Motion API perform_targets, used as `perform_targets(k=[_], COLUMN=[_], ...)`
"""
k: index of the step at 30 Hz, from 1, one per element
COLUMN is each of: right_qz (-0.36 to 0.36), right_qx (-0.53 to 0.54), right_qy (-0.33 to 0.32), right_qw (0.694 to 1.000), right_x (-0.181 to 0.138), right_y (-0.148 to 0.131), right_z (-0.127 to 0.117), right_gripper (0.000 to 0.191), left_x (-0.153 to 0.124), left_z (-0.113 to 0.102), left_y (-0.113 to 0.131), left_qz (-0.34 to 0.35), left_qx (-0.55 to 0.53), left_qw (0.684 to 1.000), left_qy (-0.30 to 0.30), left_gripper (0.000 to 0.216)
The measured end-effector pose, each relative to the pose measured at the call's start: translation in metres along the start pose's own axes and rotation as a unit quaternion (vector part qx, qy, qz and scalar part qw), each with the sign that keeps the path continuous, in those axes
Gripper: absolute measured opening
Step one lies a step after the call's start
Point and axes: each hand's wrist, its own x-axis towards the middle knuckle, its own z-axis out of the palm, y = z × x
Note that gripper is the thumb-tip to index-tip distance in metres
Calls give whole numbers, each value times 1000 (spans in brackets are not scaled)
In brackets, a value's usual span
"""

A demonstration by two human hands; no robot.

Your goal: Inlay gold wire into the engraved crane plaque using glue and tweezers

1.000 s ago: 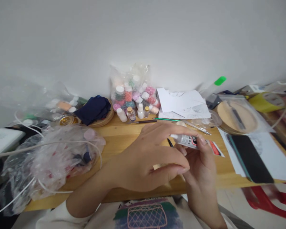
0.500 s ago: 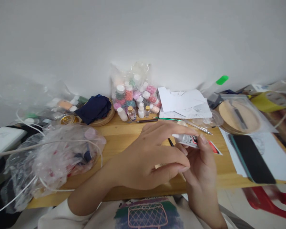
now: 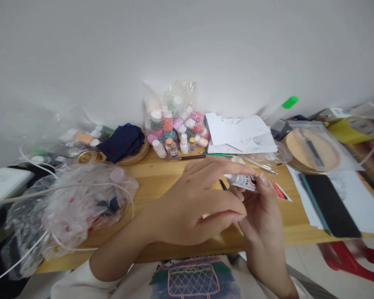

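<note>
"What did we have at the far left?"
"We had a white box (image 3: 9,187), then a crumpled plastic bag (image 3: 84,199) on the wooden table (image 3: 156,176), and beyond it a navy cloth (image 3: 123,143) lying on a round wooden piece (image 3: 141,156)."
"And toward the middle?"
"A clear bag of small jars (image 3: 174,120) stood by the wall (image 3: 187,41). Nearer to us was the left hand (image 3: 196,203), back upward, its thumb and forefinger bent until the tips came close together, another finger stretched along the top of the tube. We could not tell whether those tips held anything, since the hand hid much of what was under it."
"Where did we find the tube itself?"
"The white tube (image 3: 244,181) was above the table, nozzle toward the left. The right hand (image 3: 263,222) had it pinched between thumb and fingers, with only the tube's thickness between them."
"And past that?"
"We saw a dark phone (image 3: 330,205) on white paper (image 3: 366,207)."
</note>
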Motion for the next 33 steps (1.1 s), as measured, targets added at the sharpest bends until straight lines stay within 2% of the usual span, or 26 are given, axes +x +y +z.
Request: perform_targets(k=[6,15,24,33], right_qz=[35,12,57,39], right_qx=[17,-16,26,-11], right_qy=[4,2,18,17], right_qw=[999,1000,998,999], right_x=[0,2,3,2], right_y=[1,-1,1,1], right_z=[0,4,3,2], right_gripper=[23,25,29,29], left_x=[0,0,0,0], left_z=[0,1,1,1], left_y=[-2,-2,-2,-2], left_qz=[2,1,-11,-10], left_qx=[7,0,-18,-26], left_qw=[1000,1000,1000,1000], left_qy=[0,-3,3,9], left_gripper=[13,14,13,14])
